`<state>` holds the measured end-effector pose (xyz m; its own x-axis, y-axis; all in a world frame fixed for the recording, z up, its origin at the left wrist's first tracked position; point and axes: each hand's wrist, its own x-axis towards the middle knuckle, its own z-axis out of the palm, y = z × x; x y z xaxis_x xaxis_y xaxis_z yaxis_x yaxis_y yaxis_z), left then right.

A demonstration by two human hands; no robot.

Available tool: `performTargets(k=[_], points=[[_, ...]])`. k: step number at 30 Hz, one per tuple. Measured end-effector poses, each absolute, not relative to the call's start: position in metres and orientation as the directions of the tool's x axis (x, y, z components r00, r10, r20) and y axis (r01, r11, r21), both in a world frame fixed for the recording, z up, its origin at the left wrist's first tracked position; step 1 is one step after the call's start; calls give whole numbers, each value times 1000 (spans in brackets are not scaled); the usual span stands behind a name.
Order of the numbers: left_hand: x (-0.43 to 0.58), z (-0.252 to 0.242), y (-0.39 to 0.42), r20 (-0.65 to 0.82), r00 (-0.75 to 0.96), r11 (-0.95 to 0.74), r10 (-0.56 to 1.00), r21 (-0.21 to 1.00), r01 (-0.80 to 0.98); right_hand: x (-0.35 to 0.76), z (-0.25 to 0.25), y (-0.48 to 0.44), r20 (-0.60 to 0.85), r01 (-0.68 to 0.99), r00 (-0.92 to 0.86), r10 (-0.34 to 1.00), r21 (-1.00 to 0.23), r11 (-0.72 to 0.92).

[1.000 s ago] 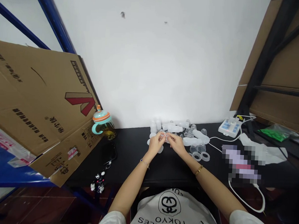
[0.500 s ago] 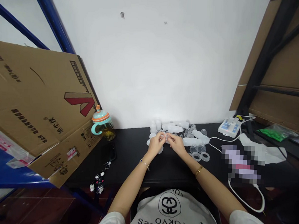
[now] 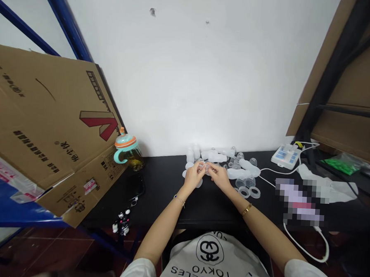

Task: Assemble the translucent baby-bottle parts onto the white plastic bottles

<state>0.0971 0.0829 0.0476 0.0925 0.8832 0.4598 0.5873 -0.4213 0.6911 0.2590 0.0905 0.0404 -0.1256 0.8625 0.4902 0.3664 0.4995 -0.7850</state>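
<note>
My left hand (image 3: 193, 175) and my right hand (image 3: 219, 176) meet over the black table (image 3: 206, 203), fingertips pinched together on a small clear plastic part (image 3: 205, 168). Just beyond them lies a heap of translucent white bottles and clear caps (image 3: 224, 161). Clear plastic rings (image 3: 249, 192) lie on the table to the right of my right hand.
A large cardboard box (image 3: 46, 123) leans on a blue rack at the left. A teal and orange sippy cup (image 3: 127, 150) stands beside it, with a dark phone (image 3: 135, 186) and a keychain (image 3: 121, 222) nearer. At right are a white device with blue buttons (image 3: 286, 155), white cables and a green bag (image 3: 341, 165).
The hands stay pinched on the small clear part with only slight finger movement. The view has shifted a little.
</note>
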Motion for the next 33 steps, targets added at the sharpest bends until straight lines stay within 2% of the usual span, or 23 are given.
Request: performTargets(k=[33], points=[[98, 49, 81, 451, 86, -412, 888, 700, 583, 260, 40, 90, 469, 380, -121, 875, -792, 477]])
